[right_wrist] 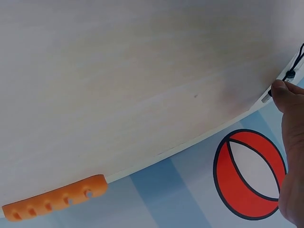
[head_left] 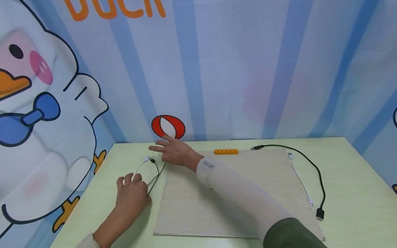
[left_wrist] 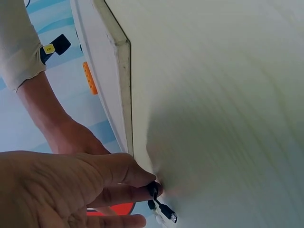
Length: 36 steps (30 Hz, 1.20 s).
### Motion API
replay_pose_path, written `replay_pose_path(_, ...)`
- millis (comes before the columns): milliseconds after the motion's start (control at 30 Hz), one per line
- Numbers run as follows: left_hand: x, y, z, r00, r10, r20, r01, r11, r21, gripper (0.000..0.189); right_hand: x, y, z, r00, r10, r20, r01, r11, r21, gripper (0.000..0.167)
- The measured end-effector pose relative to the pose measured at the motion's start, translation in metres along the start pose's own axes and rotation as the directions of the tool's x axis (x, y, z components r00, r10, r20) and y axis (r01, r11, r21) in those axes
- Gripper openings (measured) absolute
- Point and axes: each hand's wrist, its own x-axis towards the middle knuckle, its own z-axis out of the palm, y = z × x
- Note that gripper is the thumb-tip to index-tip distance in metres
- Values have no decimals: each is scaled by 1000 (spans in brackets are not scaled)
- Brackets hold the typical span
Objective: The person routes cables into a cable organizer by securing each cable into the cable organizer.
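A thin black cable (head_left: 159,175) stretches along the left edge of a pale board (head_left: 238,196), between the two hands. My left hand (head_left: 132,196) pinches it near the board's left side, thumb against forefinger, as the left wrist view shows. Up at the board's far left corner, my right hand (head_left: 178,152) pinches the cable's other stretch with thumb and finger, a plug end (right_wrist: 266,97) poking out past the thumb. A black plug (head_left: 152,160) and a white plug (head_left: 146,158) lie close together on the table, left of the right hand.
An orange slotted strip (head_left: 226,151) sits at the board's far edge. On the right, a long black cable (head_left: 319,172) curves around a short white cable (head_left: 300,179). Behind the table (head_left: 356,193) hangs a striped blue backdrop (head_left: 229,69) with a duck print.
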Motion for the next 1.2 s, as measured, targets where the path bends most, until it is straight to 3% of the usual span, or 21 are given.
replay_pose_path(300,-3,2,-3,999,9,31,-9,1000,-16,30,-7,0,-2,1000,14,14,-15,998,69,31)
replay_pose_path(633,-5,9,-8,999,47,-7,-47,999,-17,28,-13,5,0,998,27,49,-32,994,102,31)
replay_pose_path(900,-7,16,-10,998,61,0,-61,997,-48,28,-18,9,3,999,7,37,-11,994,111,28)
replay_pose_path(1200,-7,24,-13,999,35,32,-32,994,-102,25,-29,14,2,1000,-22,2,22,998,67,27)
